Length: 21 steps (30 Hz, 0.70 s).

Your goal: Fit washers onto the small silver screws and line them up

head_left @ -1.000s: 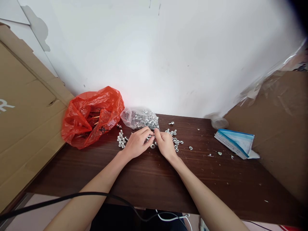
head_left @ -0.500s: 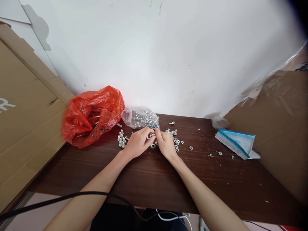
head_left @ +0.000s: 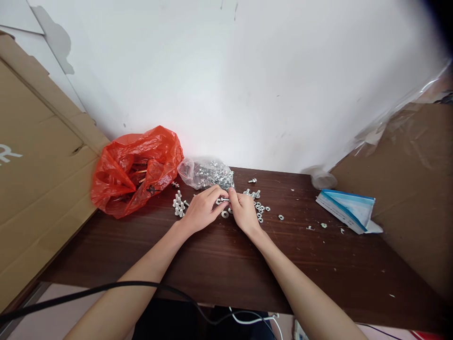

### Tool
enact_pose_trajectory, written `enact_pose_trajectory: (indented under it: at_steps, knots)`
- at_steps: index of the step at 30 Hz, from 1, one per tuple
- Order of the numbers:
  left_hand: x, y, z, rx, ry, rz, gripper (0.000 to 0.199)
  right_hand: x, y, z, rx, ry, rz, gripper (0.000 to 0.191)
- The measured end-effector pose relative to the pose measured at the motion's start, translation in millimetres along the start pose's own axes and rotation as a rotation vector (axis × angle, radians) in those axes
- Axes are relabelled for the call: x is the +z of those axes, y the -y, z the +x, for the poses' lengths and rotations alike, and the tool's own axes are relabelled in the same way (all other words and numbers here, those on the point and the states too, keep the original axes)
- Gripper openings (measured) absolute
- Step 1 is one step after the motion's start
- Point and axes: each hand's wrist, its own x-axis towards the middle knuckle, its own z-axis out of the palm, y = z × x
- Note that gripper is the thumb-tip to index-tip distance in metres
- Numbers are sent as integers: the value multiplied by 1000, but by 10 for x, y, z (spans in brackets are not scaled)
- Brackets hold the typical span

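My left hand (head_left: 204, 208) pinches a small silver bolt (head_left: 224, 199) between thumb and fingers. Close on its right, my right hand (head_left: 243, 210) has its thumb and fingers closed at the bolt's other end; whatever small part sits between them is hidden. A washer (head_left: 225, 214) lies on the table just below the fingertips. Left of my left hand stands a group of bolts (head_left: 179, 206). Several nuts (head_left: 260, 208) and a few more bolts (head_left: 252, 193) lie to the right of my right hand.
A clear bag of hardware (head_left: 212, 174) lies by the wall beside a red plastic bag (head_left: 138, 172). On the right are a blue-and-white packet (head_left: 346, 210) and a cardboard box (head_left: 414, 189). Another box (head_left: 42, 165) stands left. A black cable (head_left: 141, 284) crosses the table's front.
The bolt between my hands now shows slightly more. Both hands have otherwise barely moved.
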Motion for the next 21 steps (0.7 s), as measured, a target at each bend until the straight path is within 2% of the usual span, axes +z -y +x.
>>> enact_pose_trajectory:
  at_steps: [21]
  knots:
    - [25,10,7,-14,16,31,23,3,19,-8,-14,0,-2,58]
